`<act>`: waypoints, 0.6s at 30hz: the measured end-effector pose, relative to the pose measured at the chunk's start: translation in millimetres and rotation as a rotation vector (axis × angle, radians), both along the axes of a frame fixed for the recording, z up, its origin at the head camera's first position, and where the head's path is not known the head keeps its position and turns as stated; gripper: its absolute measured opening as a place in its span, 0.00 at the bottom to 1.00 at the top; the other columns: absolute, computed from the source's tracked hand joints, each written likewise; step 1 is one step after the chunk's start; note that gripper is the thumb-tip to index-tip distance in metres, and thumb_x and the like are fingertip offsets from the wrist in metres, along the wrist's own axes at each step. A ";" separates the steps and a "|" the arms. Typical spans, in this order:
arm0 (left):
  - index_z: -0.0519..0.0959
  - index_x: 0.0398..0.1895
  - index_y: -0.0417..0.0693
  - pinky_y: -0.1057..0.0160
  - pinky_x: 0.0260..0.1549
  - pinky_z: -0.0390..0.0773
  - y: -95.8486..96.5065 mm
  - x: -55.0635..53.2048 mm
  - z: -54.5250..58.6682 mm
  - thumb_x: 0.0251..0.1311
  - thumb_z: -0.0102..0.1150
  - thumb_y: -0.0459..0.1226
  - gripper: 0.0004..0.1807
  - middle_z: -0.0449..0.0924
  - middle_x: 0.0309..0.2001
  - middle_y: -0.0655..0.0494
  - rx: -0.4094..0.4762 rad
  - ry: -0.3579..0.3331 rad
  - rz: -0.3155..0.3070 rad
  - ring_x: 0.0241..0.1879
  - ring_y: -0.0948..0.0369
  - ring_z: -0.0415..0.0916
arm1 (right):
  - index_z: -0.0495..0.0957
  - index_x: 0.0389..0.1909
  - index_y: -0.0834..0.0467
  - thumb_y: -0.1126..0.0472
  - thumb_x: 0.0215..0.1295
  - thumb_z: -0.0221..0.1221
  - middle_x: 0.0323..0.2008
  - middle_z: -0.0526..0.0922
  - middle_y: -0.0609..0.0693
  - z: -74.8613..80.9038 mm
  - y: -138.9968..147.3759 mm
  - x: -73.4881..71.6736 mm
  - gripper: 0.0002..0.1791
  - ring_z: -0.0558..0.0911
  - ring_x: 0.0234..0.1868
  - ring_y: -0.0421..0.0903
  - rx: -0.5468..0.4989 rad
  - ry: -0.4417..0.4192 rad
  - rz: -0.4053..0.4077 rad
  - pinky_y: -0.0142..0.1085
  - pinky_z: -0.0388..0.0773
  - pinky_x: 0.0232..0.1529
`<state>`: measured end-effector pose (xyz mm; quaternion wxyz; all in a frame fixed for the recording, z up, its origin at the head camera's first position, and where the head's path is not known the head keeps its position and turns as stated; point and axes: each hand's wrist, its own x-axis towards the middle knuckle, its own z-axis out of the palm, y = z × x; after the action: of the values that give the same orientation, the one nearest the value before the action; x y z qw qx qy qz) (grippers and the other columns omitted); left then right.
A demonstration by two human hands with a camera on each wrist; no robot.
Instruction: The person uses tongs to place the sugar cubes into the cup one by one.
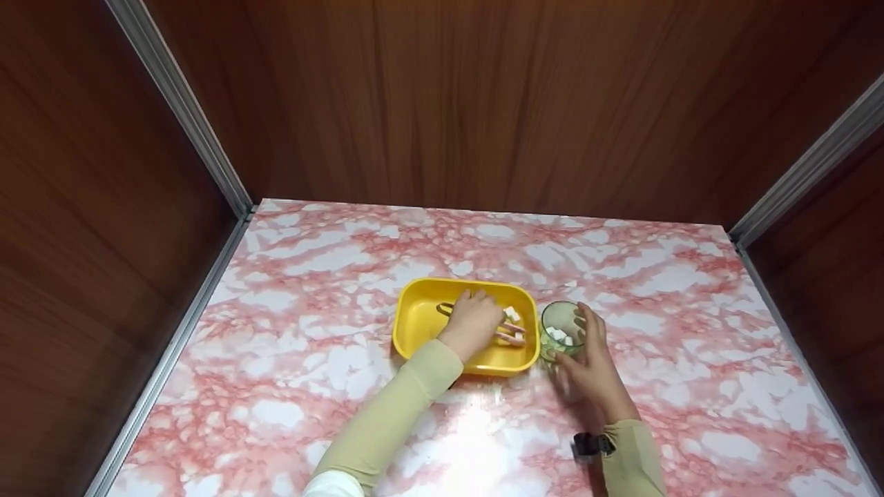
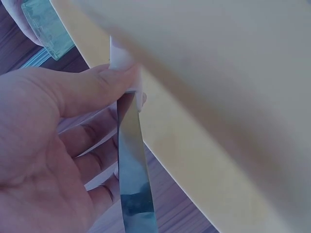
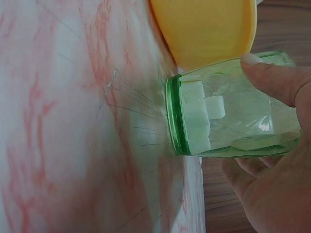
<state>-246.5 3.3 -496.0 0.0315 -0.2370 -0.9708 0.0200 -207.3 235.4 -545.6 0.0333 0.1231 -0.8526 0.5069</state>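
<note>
My left hand (image 1: 472,326) reaches into a yellow tub (image 1: 412,324) and pinches a pair of tongs (image 2: 133,160) between thumb and fingers. The tongs have a bent metal strip and pink tips, which lie near the tub's right side. A few small white cubes (image 1: 512,314) sit in the tub by these tips. Just right of the tub stands a green-tinted clear glass (image 3: 233,111), upright on the table. White cubes (image 3: 197,116) are heaped at its bottom. My right hand (image 1: 594,362) holds the glass around its side, thumb on the near side.
The table top (image 1: 311,331) has a red and white marbled pattern. Dark wood-grain panels (image 1: 442,103) rise behind it and on both sides, with metal strips (image 1: 186,110) at the corners. A black band (image 1: 592,444) is on the right wrist.
</note>
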 end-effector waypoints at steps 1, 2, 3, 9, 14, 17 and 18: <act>0.86 0.34 0.59 0.55 0.47 0.69 0.0 -0.1 -0.4 0.59 0.60 0.35 0.08 0.81 0.38 0.58 -0.004 0.000 0.001 0.44 0.58 0.73 | 0.44 0.74 0.42 0.69 0.56 0.65 0.68 0.52 0.58 -4.9 1.8 -2.1 0.53 0.57 0.67 0.66 0.000 0.002 -0.002 0.57 0.57 0.63; 0.86 0.34 0.60 0.55 0.47 0.69 0.0 0.0 -0.3 0.59 0.60 0.35 0.08 0.81 0.38 0.58 -0.009 -0.001 0.001 0.44 0.58 0.73 | 0.44 0.74 0.42 0.69 0.56 0.65 0.68 0.52 0.58 -5.0 1.8 -2.0 0.53 0.57 0.67 0.66 -0.002 0.001 -0.003 0.57 0.57 0.63; 0.86 0.34 0.60 0.55 0.48 0.69 0.1 0.0 -0.4 0.59 0.60 0.35 0.08 0.81 0.38 0.58 -0.013 -0.001 0.001 0.44 0.58 0.73 | 0.44 0.74 0.42 0.69 0.56 0.65 0.68 0.52 0.58 -5.2 1.9 -2.0 0.53 0.57 0.67 0.66 0.001 0.003 -0.003 0.57 0.57 0.63; 0.86 0.35 0.62 0.55 0.47 0.69 -0.2 1.6 -1.8 0.58 0.62 0.37 0.08 0.80 0.38 0.59 -0.031 0.017 0.000 0.44 0.59 0.73 | 0.45 0.74 0.45 0.70 0.56 0.65 0.67 0.53 0.58 -6.5 1.5 -2.4 0.52 0.58 0.66 0.66 0.005 0.031 0.001 0.58 0.56 0.63; 0.86 0.36 0.63 0.53 0.49 0.69 -0.4 2.0 -2.2 0.58 0.61 0.35 0.10 0.81 0.39 0.59 -0.026 0.027 -0.001 0.45 0.58 0.73 | 0.45 0.74 0.43 0.70 0.56 0.65 0.67 0.53 0.58 -5.9 1.4 -2.0 0.52 0.58 0.66 0.66 0.003 0.027 0.000 0.58 0.56 0.63; 0.86 0.37 0.63 0.52 0.50 0.69 -0.7 1.7 -2.3 0.59 0.60 0.35 0.11 0.81 0.39 0.59 -0.017 0.024 0.002 0.45 0.58 0.73 | 0.45 0.74 0.42 0.70 0.56 0.65 0.67 0.53 0.58 -5.1 1.5 -1.9 0.52 0.57 0.66 0.66 0.002 0.024 0.000 0.58 0.56 0.63; 0.86 0.37 0.64 0.53 0.50 0.69 -0.8 1.6 -2.4 0.59 0.59 0.35 0.12 0.81 0.40 0.59 -0.015 0.025 0.002 0.45 0.58 0.73 | 0.45 0.74 0.42 0.70 0.56 0.64 0.67 0.53 0.58 -5.0 1.4 -1.9 0.52 0.57 0.66 0.67 0.001 0.023 0.000 0.58 0.57 0.63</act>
<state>-244.8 2.5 -498.4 0.0417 -0.2358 -0.9704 0.0301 -209.2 236.8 -550.5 0.0429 0.1290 -0.8524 0.5049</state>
